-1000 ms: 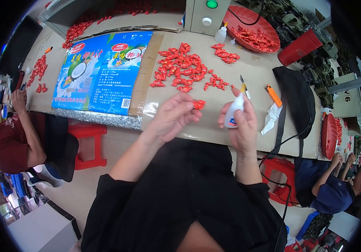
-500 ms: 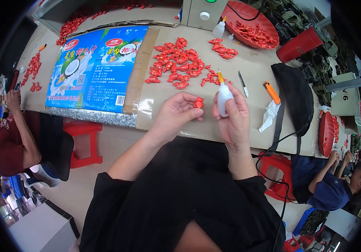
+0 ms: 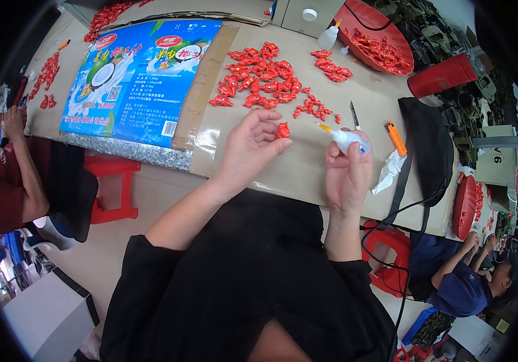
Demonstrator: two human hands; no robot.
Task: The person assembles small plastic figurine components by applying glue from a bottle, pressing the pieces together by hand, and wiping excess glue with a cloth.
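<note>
Fingers of the left hand [image 3: 248, 145] are pinching a small red figurine [image 3: 283, 130] in the head view, the thumb pressing from below and the curled fingers arching above it. That hand is reaching in from the lower left, its forearm slanting over the front edge of the tabletop [image 3: 295, 175] and its palm facing right. Fingers of the right hand [image 3: 346, 172] are closing around a white squeeze bottle [image 3: 348, 139], with the thumb lying along its side; the palm is turning upward and the forearm is rising almost straight. The bottle is tilting toward level, its yellow nozzle pointing up and left, and a gap is separating its tip from the figurine.

Both hands are hovering between the front edge and the main pile of red figurines [image 3: 259, 78], and tan surface is stretching below and between them. Smaller red pieces [image 3: 312, 108] are lying just beyond this gap. On the right, a slim knife [image 3: 354, 113] is lying near the bottle, while an orange tool [image 3: 396, 139] and a crumpled white tissue [image 3: 388, 172] are bounding the right hand's sideways room. A blue printed cardboard sheet [image 3: 132, 90] is spreading to the left.
</note>
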